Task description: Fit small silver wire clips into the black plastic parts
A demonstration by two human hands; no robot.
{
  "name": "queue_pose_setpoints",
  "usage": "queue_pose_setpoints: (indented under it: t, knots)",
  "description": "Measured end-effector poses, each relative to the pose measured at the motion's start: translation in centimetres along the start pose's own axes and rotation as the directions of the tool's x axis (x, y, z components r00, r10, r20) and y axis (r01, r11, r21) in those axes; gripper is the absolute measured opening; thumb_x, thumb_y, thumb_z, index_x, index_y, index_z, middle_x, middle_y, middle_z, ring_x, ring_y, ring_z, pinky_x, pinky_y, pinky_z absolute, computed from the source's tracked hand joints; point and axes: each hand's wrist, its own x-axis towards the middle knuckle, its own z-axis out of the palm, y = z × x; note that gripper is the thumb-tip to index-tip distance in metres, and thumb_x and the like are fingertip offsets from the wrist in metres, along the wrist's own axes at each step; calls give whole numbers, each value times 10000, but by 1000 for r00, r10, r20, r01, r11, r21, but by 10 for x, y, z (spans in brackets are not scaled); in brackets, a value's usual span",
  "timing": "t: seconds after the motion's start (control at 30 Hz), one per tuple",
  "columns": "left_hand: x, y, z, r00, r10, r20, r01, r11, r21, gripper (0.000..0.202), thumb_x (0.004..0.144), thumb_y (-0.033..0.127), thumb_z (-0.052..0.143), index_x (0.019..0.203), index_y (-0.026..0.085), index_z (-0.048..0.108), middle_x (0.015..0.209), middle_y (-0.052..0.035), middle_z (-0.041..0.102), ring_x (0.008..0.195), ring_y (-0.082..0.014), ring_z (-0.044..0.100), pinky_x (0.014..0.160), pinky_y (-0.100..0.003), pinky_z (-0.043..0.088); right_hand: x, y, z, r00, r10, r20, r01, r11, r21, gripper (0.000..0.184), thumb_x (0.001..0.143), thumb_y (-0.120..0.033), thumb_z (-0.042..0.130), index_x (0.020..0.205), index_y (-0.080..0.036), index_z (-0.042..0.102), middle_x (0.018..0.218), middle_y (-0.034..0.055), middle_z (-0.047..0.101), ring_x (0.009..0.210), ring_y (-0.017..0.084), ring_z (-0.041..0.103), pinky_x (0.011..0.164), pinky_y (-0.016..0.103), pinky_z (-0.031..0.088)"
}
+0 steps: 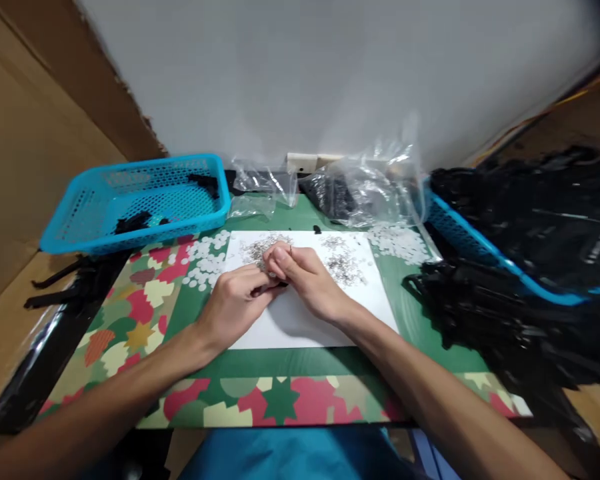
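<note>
My left hand and my right hand meet over a white sheet in the middle of the table. Both are closed, fingertips pinched together on a small part that is too tiny to name. Just beyond the fingers lies a heap of small silver metal parts, with a second heap to the right. Small white discs are scattered left of the sheet, and more white discs lie at its far right corner.
A blue basket with a few black pieces stands at the back left. A second blue basket piled with black straps fills the right side, straps spilling onto the table. Clear plastic bags lie against the wall. The table carries a green patterned mat.
</note>
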Motion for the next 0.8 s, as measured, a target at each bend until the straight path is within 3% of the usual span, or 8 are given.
queue_pose_setpoints:
  t: [0.1, 0.17, 0.27, 0.37, 0.43, 0.53, 0.67, 0.8]
  knots:
    - [2, 0, -1, 998, -14, -56, 17, 999, 41, 115, 977, 205, 675, 949, 205, 787, 822, -36, 736, 767, -178, 646, 691, -299, 513, -4, -21, -16, 992, -97, -76, 89, 991, -103, 503, 1128, -563, 341, 795, -225, 511, 874, 25, 528, 827, 178, 517, 811, 327, 460]
    - [3, 2, -3, 993, -1, -120, 8, 998, 59, 89, 971, 234, 698, 983, 211, 783, 801, -26, 714, 728, -172, 599, 666, -305, 488, -11, -37, -31, 981, -190, -45, 167, 938, -304, 374, 1138, -454, 401, 925, -220, 601, 1018, 48, 591, 966, 191, 571, 911, 341, 474]
    - [3, 7, -4, 986, 19, -166, -12, 999, 44, 105, 963, 246, 727, 1054, 222, 774, 852, -25, 712, 710, -159, 561, 657, -307, 477, -27, -52, -45, 968, -212, 131, 244, 703, -667, 141, 1086, -311, 574, 1140, -222, 669, 1168, 84, 643, 1063, 227, 557, 940, 379, 477]
    - [2, 14, -3, 989, 31, -147, -29, 999, 13, 167, 951, 231, 753, 1117, 239, 768, 850, -14, 696, 712, -152, 565, 659, -302, 492, -45, -50, -47, 957, -213, 196, 276, 469, -839, 158, 1071, -158, 548, 1100, -200, 698, 1071, 93, 700, 956, 236, 524, 813, 370, 472]
    - [2, 18, -2, 991, 79, -109, -80, 997, -4, 224, 951, 217, 754, 1173, 246, 762, 893, -23, 721, 747, -162, 600, 698, -316, 527, -57, -48, -47, 955, -219, 200, 273, 387, -881, 239, 1054, -62, 500, 1072, -184, 705, 1023, 95, 714, 916, 235, 514, 770, 365, 460]
    - [2, 20, -2, 985, 158, -64, -160, 986, -36, 335, 964, 171, 727, 1290, 250, 727, 1079, -61, 769, 872, -192, 665, 805, -359, 572, -83, -56, -59, 962, -241, 132, 207, 321, -924, 293, 1035, -15, 478, 1112, -179, 708, 1089, 114, 728, 938, 245, 529, 804, 396, 475]
    - [5, 19, -6, 978, 169, -123, -177, 982, -59, 309, 988, 103, 658, 1253, 240, 738, 1141, -67, 774, 1012, -221, 696, 880, -387, 582, -138, -79, -105, 920, -365, -142, -38, 276, -960, 176, 1013, -123, 638, 1095, -235, 747, 1086, 84, 741, 964, 258, 592, 833, 413, 506]
    - [8, 18, -13, 976, 130, -174, -137, 990, -33, 271, 1003, 115, 642, 1218, 231, 757, 1110, -55, 767, 1017, -213, 695, 892, -384, 573, -196, -90, -152, 877, -393, -276, -261, 93, -961, 91, 1001, -262, 710, 994, -267, 801, 1004, 45, 757, 848, 230, 602, 757, 383, 508]
